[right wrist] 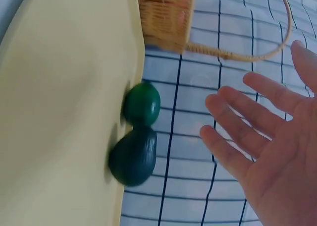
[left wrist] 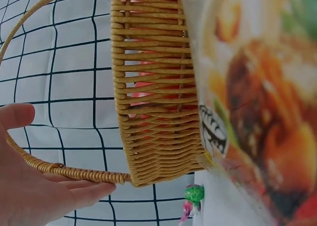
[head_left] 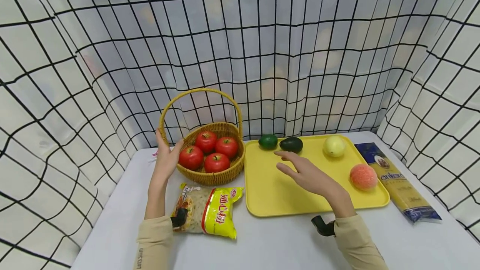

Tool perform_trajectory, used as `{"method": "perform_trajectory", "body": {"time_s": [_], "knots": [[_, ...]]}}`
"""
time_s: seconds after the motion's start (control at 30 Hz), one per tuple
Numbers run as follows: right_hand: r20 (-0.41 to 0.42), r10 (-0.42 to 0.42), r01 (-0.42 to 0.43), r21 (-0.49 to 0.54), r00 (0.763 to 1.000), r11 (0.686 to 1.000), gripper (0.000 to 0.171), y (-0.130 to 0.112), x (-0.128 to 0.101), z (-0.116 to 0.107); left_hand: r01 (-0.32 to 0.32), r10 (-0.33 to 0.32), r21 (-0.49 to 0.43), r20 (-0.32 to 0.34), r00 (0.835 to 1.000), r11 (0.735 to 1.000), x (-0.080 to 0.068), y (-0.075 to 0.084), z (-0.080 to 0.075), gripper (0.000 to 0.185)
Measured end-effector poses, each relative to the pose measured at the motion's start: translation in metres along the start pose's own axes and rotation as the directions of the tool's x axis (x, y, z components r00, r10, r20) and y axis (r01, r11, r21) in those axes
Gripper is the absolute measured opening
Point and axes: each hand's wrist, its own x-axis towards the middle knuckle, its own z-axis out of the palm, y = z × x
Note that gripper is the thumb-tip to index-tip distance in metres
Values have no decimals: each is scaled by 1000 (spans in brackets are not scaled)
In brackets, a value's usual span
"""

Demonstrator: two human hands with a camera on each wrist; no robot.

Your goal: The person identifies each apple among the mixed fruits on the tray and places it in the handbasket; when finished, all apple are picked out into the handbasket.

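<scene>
A wicker basket [head_left: 215, 177] with a tall arched handle [left wrist: 79, 173] holds several red apples [head_left: 216, 163]. My left hand [head_left: 166, 157] is at the basket's left side. Its straight fingers lie along the outside of the handle's base in the left wrist view, and the thumb stands apart. Over the yellow tray [head_left: 268, 186] hovers my right hand [head_left: 315, 177], fingers spread, holding nothing. Nearest to it are a dark green avocado [right wrist: 133, 157] and a smaller green fruit [right wrist: 142, 104], side by side at the tray's back edge.
A yellow-green fruit [head_left: 334, 146] and a peach [head_left: 363, 177] sit on the tray's right part. A blue and gold packet [head_left: 401, 186] lies right of the tray. In front of the basket is a yellow food bag [head_left: 221, 213]. Black grid netting [head_left: 262, 74] surrounds the table.
</scene>
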Motion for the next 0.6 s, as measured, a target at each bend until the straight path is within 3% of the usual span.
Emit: {"method": "perform_trajectory", "body": {"time_s": [0.17,0.4,0.6], "knots": [[-47,-25,24,-20,999,1000,65,2,4,-8,4,-3,3,-23,1000,1000,2,-6,-6,95],[-46,-33,34,18,998,999,65,-9,14,-7,25,-24,27,-55,998,999,-4,-16,-26,95],[-78,-21,22,14,997,1000,65,-9,9,-12,44,-41,65,-56,998,997,-11,-12,-28,95]]}}
